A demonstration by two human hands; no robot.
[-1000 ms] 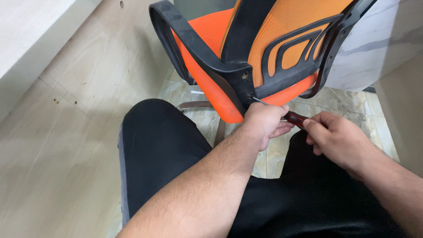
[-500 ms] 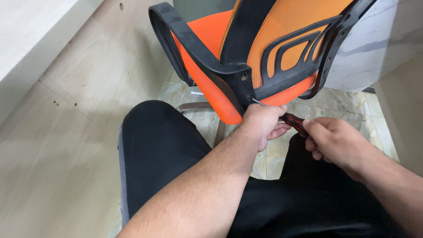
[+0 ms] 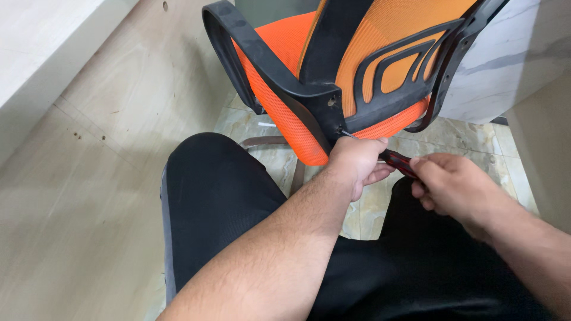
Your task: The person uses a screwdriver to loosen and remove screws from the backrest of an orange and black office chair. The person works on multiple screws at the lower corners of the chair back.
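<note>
Seen from above, looking down over two bare forearms and black-trousered knees (image 3: pixel 214 202) filling the lower half of the frame. Left hand (image 3: pixel 355 163) at centre, fingers curled together around the thin metal shaft of a screwdriver (image 3: pixel 397 161), steadying it just below the chair. Right hand (image 3: pixel 455 187) to the right of centre, fingers clamped on the screwdriver's red-and-black handle, only a short stretch of handle showing between the two hands. Shaft slanting up and left, its tip meeting the black plastic bracket (image 3: pixel 330 110) at the joint of backrest and armrest. Orange mesh office chair (image 3: pixel 380 53) across the upper middle and upper right, black armrest (image 3: pixel 238 44) looping toward upper centre-left. Pale wooden panel (image 3: pixel 101 148) along the left side; glossy beige floor tiles (image 3: pixel 369 208) under the chair; white marbled surface (image 3: pixel 511 59) at upper right.
</note>
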